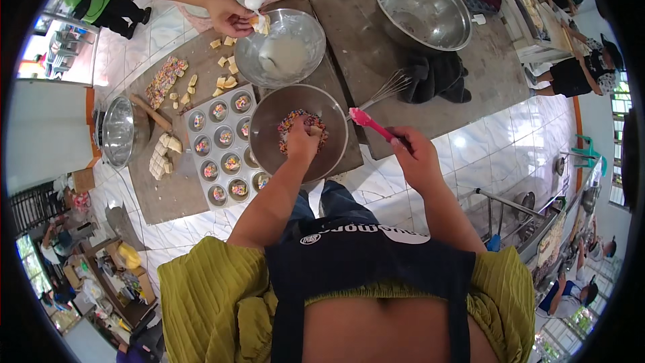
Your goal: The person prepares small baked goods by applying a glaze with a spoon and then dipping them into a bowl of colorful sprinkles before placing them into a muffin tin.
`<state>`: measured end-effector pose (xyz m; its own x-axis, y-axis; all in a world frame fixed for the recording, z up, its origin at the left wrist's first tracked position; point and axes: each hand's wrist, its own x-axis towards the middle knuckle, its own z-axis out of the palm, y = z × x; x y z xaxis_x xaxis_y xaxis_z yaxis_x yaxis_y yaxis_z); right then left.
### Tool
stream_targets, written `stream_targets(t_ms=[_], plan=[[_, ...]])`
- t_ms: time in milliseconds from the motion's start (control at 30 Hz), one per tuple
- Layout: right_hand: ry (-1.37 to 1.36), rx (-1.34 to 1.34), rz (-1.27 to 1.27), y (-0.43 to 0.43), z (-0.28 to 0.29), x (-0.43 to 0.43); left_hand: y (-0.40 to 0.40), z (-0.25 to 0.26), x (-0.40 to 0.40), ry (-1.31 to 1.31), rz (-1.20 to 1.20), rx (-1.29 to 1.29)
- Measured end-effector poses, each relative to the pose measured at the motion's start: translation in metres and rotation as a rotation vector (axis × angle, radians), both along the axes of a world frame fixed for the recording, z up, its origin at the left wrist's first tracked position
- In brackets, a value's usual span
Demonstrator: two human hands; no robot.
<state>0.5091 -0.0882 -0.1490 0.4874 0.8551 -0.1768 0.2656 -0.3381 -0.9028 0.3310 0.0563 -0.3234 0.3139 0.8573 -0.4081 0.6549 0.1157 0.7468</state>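
My left hand (pixel 303 142) reaches down into a deep metal mixing bowl (pixel 262 133), its fingers in a heap of multicoloured sprinkles (pixel 287 126). A small pale piece shows beside the fingertips; whether they grip it is hard to tell. To the right of the bowl, my right hand (pixel 414 154) holds a pink plastic spoon or spatula (pixel 375 125) by its handle, with white coating on its head. Left of the bowl lies a muffin tin (pixel 214 151) whose cups hold sprinkle-covered pieces. The bowl hides part of its right side.
Opposite, another person's hand (pixel 229 14) holds a coated piece over a bowl of white glaze (pixel 284 55). Cut cake-like cubes (pixel 221 83), a scored slab (pixel 162 156), a rolling pin (pixel 151 112) and a glass bowl (pixel 120 131) lie leftward. A whisk (pixel 390 86), dark cloth (pixel 436 78) and large steel bowl (pixel 423 7) are rightward.
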Motion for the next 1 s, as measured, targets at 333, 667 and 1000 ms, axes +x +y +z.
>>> stream_targets(t_ms=[333, 667, 1000], plan=[[-0.03, 0.027, 0.017, 0.005, 0.008, -0.009, 0.0, -0.015, -0.012, -0.293, 0.141, -0.254], [0.016, -0.003, 0.146, 0.036, 0.01, -0.027, 0.014, 0.062, -0.1, -1.261, 0.152, -1.029], [-0.056, 0.054, 0.357, 0.096, 0.019, -0.079, -0.031, 0.044, -0.206, -0.906, 0.043, -0.947]])
